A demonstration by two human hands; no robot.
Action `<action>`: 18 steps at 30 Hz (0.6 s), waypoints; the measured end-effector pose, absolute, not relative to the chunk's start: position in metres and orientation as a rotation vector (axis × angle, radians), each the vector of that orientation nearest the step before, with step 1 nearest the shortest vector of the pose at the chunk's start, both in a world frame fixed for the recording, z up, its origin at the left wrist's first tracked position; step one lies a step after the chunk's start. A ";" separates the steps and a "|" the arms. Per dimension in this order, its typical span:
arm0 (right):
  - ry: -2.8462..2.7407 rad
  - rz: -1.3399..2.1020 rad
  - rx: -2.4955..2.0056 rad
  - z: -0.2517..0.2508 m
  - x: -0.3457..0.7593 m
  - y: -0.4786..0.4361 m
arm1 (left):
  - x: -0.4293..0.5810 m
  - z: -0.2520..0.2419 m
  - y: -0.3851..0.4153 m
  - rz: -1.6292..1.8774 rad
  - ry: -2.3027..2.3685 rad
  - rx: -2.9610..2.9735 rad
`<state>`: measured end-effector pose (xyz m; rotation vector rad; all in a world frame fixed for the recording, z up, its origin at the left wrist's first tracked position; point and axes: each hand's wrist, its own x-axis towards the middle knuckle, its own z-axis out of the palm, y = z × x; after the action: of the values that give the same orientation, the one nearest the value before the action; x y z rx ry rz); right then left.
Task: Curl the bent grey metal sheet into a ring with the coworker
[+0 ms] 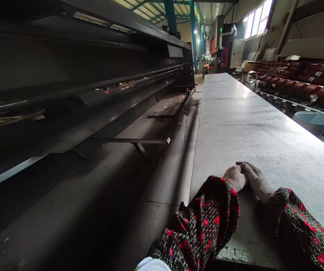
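Note:
Both my hands wear knitted white work gloves and rest on a long grey steel sheet [249, 128]. My left hand [234, 178] lies near the sheet's left edge, its fingers hidden under my right hand [256, 182]. The right glove's fingers stretch across the back of the left glove. Neither hand holds anything that I can see. Dark sleeves with a red flower print cover both forearms.
A long, dark industrial machine [79, 82] with metal support arms runs along the left. To the right, beyond the sheet, lie rows of red-painted metal pieces [300, 81] and a pale blue tub [312, 122]. A coil of wire [251, 77] sits near the sheet's far end.

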<state>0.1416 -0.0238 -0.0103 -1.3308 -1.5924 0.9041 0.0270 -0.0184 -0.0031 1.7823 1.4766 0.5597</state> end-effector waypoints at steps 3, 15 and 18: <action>-1.592 0.900 -1.329 -0.010 0.141 -0.024 | 0.027 -0.003 -0.019 0.568 1.477 1.784; -1.586 0.904 -1.328 -0.009 0.141 -0.024 | 0.027 0.002 -0.020 0.531 1.484 1.764; -1.583 0.936 -1.341 -0.008 0.141 -0.025 | 0.027 0.001 -0.020 0.517 1.487 1.754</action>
<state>0.1415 -0.0251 -0.0076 -1.3414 -1.5830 0.9361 0.0270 -0.0197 0.0009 1.7536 1.4867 0.5174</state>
